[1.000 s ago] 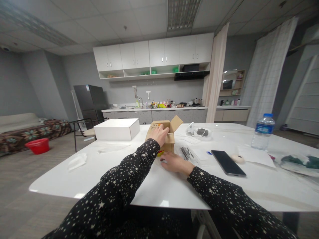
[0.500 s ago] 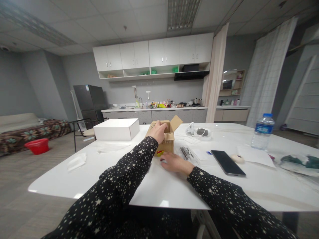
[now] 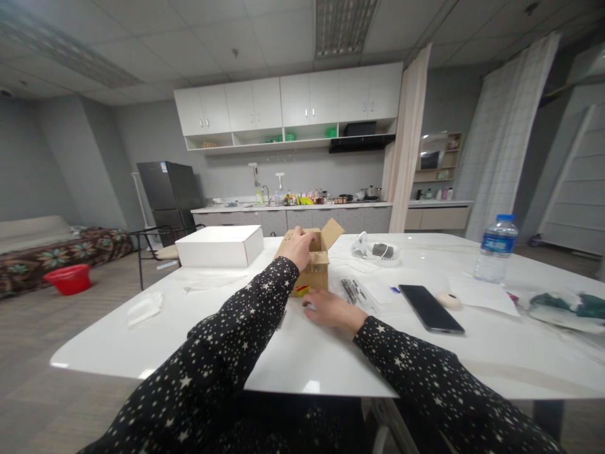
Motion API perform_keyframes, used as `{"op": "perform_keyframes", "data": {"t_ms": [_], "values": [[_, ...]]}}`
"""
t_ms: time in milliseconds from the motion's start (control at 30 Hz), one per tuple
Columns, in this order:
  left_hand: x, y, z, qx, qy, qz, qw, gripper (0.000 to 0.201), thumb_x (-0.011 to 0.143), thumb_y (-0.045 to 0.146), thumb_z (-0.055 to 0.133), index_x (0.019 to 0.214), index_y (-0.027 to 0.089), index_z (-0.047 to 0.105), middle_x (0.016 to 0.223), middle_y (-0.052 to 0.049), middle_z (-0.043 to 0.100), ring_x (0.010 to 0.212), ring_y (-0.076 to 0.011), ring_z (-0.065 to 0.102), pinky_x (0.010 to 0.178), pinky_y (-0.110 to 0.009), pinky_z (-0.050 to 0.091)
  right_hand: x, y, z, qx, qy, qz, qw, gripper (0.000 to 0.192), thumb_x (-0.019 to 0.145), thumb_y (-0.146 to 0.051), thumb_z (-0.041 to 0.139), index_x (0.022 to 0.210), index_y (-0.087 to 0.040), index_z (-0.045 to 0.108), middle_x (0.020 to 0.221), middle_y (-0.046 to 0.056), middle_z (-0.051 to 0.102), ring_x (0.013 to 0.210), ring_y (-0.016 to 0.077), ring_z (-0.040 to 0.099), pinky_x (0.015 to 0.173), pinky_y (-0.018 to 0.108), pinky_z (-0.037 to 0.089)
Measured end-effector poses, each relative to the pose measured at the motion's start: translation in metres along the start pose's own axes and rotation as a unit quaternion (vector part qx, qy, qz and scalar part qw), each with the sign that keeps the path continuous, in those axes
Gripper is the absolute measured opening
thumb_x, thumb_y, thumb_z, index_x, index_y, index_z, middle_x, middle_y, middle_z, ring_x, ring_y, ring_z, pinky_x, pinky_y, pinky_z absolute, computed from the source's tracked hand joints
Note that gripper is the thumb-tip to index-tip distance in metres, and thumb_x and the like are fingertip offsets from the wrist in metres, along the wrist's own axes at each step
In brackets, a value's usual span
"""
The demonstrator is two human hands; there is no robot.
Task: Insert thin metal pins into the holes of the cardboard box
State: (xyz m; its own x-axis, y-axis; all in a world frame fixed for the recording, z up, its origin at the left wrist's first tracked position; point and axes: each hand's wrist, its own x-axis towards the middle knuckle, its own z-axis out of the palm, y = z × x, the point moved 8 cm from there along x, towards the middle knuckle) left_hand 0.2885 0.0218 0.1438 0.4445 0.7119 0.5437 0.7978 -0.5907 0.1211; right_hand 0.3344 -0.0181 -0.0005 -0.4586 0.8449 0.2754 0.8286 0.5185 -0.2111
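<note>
Left hand (image 3: 297, 244) gripping rim of small open brown cardboard box (image 3: 316, 265); right hand (image 3: 329, 309) flat, relaxed, at box's 6 o'clock.

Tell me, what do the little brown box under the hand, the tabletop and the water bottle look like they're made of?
The small brown box, which the left hand grips at its open top, looks like plain matte cardboard: tan, with folded flaps. The table is a glossy white slab; its reflections suggest stone or lacquer, though which is unclear. The water bottle looks like clear thin plastic with a blue cap.
</note>
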Motion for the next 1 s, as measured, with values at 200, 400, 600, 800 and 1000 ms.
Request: {"op": "perform_keyframes", "data": {"t_ms": [200,400,600,800,1000], "values": [[0.001,0.001,0.001,-0.007,0.001,0.004,1.000,0.032,0.089,0.009,0.044,0.110,0.022,0.064,0.108,-0.008,0.052,0.085,-0.0184,0.061,0.081,-0.031,0.049,0.000,0.000,0.000,-0.005,-0.001,-0.001,1.000,0.025,0.086,-0.022,0.051,0.102,-0.014,0.069,0.104,0.013,0.068,0.098,0.0233,0.061,0.087,0.032,0.045],[0.005,-0.005,-0.004,-0.036,0.024,-0.014,0.999,0.032,0.089,0.008,0.043,0.107,0.019,0.067,0.103,-0.008,0.052,0.089,-0.0176,0.060,0.091,-0.030,0.047,-0.002,0.000,0.000,0.000,-0.002,0.000,1.000,0.025,0.086,-0.022,0.051,0.102,-0.014,0.069,0.104,0.013,0.067,0.100,0.0237,0.060,0.088,0.032,0.044],[0.008,-0.006,-0.010,-0.051,0.040,-0.004,0.998,0.031,0.090,0.007,0.042,0.104,0.019,0.067,0.102,-0.009,0.053,0.085,-0.0177,0.058,0.090,-0.032,0.049,-0.002,0.002,0.004,0.000,-0.010,0.006,1.000,0.026,0.086,-0.023,0.051,0.102,-0.015,0.069,0.104,0.013,0.067,0.098,0.0243,0.061,0.086,0.034,0.045],[0.007,0.003,-0.024,-0.049,0.062,0.008,0.997,0.029,0.090,0.009,0.043,0.103,0.019,0.067,0.102,-0.008,0.052,0.086,-0.0181,0.060,0.088,-0.033,0.050,-0.003,0.001,0.002,-0.001,-0.008,0.007,1.000,0.025,0.086,-0.022,0.051,0.103,-0.015,0.069,0.103,0.012,0.067,0.099,0.0238,0.061,0.087,0.033,0.045],[0.002,0.015,-0.039,-0.055,0.108,0.051,0.991,0.029,0.089,0.008,0.044,0.105,0.018,0.066,0.102,-0.007,0.052,0.089,-0.0174,0.060,0.088,-0.033,0.050,-0.002,0.004,0.001,-0.007,-0.006,0.002,1.000,0.026,0.087,-0.022,0.051,0.103,-0.014,0.069,0.105,0.013,0.067,0.101,0.0242,0.060,0.088,0.033,0.045]]}}
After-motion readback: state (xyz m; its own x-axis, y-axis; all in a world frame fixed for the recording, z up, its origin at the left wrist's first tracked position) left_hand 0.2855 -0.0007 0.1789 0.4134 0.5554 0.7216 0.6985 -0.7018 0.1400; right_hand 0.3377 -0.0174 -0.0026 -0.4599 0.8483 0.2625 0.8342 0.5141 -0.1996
